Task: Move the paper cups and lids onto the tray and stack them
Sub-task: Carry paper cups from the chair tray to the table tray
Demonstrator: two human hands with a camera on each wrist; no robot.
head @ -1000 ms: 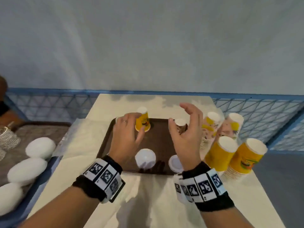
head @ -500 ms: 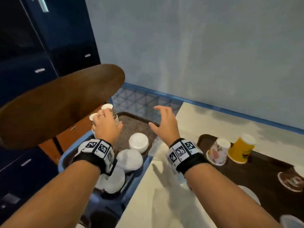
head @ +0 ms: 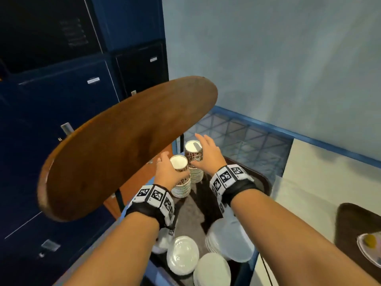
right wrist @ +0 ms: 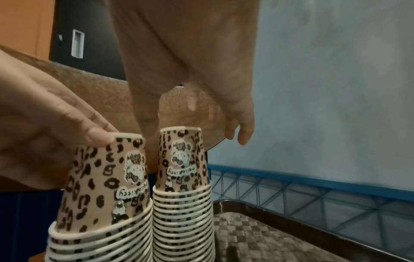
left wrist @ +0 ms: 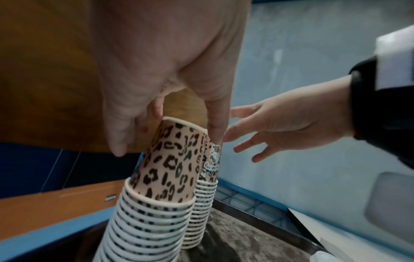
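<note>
Two upside-down stacks of leopard-print paper cups stand side by side on a dark patterned tray at my left. My left hand curls round the top cup of the nearer stack, thumb on its upper rim. My right hand hovers over the farther stack with fingers spread, holding nothing. Piles of white lids lie at the near end of the same tray. The brown tray on the cream table shows at the right edge.
A tilted round wooden board hangs close over the left of the stacks. Dark blue lockers stand behind it. A blue mesh rail and a pale wall bound the far side.
The view has swung left from the table tray to the side tray. My left hand has closed round the nearer stack's top cup; my right hand has moved over the farther stack.
</note>
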